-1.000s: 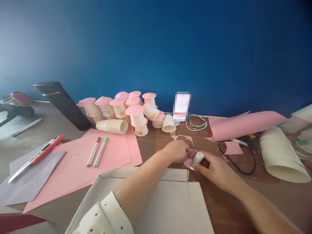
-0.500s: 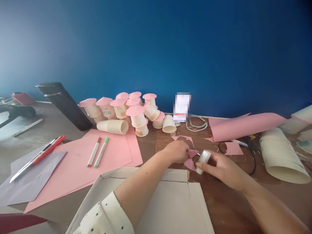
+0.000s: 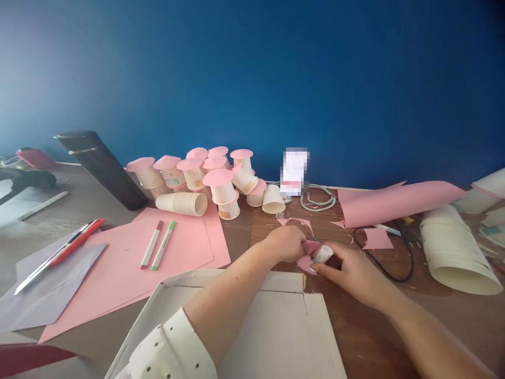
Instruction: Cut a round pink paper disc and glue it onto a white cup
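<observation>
My left hand (image 3: 287, 243) is closed on a cut piece of pink paper (image 3: 304, 263) just above the brown tabletop; its thumb side pinches the paper's edge. A short white glue stick (image 3: 323, 255) sits between the thumb and fingers of my right hand (image 3: 350, 269). It is tilted, with its lower end at the pink paper; whether it touches the paper I cannot tell. Part of the paper is hidden behind my left fingers and the glue stick.
Paper cups with pink tops (image 3: 219, 185) stand at the back, beside nested cups (image 3: 183, 203). A grey board (image 3: 276, 337) lies under my left forearm. At left are an orange utility knife (image 3: 74, 243), two markers (image 3: 163, 245) and a black flask (image 3: 106, 168); rolled pink paper (image 3: 398, 202) lies right.
My right hand has brought the glue stick left and slightly down to the pink paper, and the stick is more tilted. My left hand stays almost where it was.
</observation>
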Motion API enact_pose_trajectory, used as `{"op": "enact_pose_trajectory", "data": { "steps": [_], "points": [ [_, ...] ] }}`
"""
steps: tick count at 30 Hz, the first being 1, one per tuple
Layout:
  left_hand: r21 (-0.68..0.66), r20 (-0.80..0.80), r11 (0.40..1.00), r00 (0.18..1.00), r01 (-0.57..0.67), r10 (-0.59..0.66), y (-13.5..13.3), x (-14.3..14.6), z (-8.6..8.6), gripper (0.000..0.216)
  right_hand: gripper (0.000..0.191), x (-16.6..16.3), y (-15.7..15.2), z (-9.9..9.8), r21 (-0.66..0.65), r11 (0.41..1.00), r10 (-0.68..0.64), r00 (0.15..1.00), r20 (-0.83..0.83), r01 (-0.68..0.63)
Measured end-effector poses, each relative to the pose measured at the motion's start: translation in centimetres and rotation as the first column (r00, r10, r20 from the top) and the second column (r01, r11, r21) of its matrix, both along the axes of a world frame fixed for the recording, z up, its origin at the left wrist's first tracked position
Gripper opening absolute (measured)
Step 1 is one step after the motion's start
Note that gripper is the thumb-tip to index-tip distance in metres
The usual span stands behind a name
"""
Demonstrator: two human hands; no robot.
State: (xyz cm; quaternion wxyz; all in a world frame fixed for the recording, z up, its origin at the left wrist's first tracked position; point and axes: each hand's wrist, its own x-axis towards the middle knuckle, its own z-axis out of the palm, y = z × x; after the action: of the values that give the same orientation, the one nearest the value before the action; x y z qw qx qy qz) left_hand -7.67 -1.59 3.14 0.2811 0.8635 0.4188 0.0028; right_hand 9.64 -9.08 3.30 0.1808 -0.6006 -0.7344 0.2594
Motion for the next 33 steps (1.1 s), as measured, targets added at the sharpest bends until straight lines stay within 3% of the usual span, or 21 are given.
{"op": "enact_pose_trajectory", "data": {
  "steps": [9, 15, 20, 26, 29, 33],
  "points": [
    [-0.036, -0.007, 0.999, 1.0, -0.011, 0.011, -0.1, 0.0, 0.3, 0.022, 0.02, -0.9, -0.5, 1.2, 0.019, 0.989, 0.144, 0.989, 0.026, -0.144],
    [-0.035, 0.018, 0.999, 1.0, -0.025, 0.025, -0.1, 0.1, 0.2, 0.024, 0.028, -0.5, -0.5, 1.2, -0.089, 0.994, 0.05, 0.995, -0.09, -0.058],
    [-0.082, -0.011, 0.994, 0.997, -0.072, 0.072, -0.3, 0.1, 0.4, 0.023, 0.036, 0.2, 0.1, 1.4, -0.063, 0.996, -0.081, 0.98, -0.183, 0.07],
    [-0.074, 0.008, 0.996, 0.999, -0.049, 0.05, -0.4, -0.1, 0.9, 0.023, 0.039, 0.2, 0.2, 0.8, -0.13, 0.991, -0.068, 0.963, -0.26, 0.035],
    [-0.064, -0.021, 0.997, 0.999, -0.042, 0.041, -0.5, 0.0, 1.0, 0.024, 0.037, 0.5, 0.3, 0.2, -0.28, 0.958, -0.183, 0.874, -0.45, 0.057],
    [-0.048, -0.024, 0.998, 0.999, -0.037, 0.036, -0.3, 0.1, 0.7, 0.028, 0.026, 1.0, 0.6, -0.4, -0.5, 0.865, -0.382, 0.586, -0.715, -0.046]
  ]
}}
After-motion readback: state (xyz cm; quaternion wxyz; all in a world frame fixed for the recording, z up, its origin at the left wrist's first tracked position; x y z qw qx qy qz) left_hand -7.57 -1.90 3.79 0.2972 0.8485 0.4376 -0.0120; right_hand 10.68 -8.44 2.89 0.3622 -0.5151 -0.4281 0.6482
